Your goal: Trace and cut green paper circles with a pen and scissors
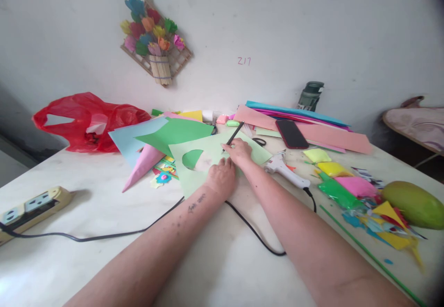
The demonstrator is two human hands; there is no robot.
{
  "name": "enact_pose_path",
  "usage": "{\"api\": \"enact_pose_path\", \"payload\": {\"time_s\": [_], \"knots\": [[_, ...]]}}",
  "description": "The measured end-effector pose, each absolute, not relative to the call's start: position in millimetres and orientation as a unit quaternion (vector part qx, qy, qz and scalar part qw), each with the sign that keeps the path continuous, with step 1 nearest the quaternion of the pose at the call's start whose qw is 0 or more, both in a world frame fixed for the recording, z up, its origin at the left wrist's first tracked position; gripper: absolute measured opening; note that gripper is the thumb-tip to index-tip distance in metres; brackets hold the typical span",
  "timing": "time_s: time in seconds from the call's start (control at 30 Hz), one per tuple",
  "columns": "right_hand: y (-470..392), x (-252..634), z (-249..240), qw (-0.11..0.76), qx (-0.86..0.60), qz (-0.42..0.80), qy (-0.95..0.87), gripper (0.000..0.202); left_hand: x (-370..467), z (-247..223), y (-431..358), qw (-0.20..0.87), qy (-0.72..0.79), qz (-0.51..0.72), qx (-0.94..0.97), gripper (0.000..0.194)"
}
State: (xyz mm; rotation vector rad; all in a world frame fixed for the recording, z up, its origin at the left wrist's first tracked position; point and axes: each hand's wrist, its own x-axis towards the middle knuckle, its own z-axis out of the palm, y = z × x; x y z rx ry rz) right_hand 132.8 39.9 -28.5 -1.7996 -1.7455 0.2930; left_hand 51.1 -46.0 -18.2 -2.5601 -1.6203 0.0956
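Observation:
A pale green sheet of paper (222, 145) lies on the table with a rounded hole cut in it; darker green shows through part of the hole. My left hand (222, 177) rests on the sheet's near edge, fingers laid down against it and holding nothing that I can see. Just beyond, my right hand (238, 150) grips a slim black pen or pencil (236, 132), its tip down near the paper. Black-handled scissors (259, 141) lie partly under the sheet. A white glue gun (287, 170) sits right of my right wrist.
At left are a power strip (34, 205), a red plastic bag (93, 122) and a pink paper cone (144, 166). A phone (292, 134) lies on coloured sheets at the back. Clay packets (355, 187), paper scraps and a green fruit (412, 204) are at right. A black cord (104, 237) crosses the table.

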Motion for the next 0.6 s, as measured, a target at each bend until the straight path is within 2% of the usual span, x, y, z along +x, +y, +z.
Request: {"api": "enact_pose_path", "payload": {"time_s": [0.6], "knots": [[51,142,-35,0.309,-0.685,0.121,-0.648,0.031,51,-18,-46,0.062,-0.534,0.03,-0.843,0.037]]}}
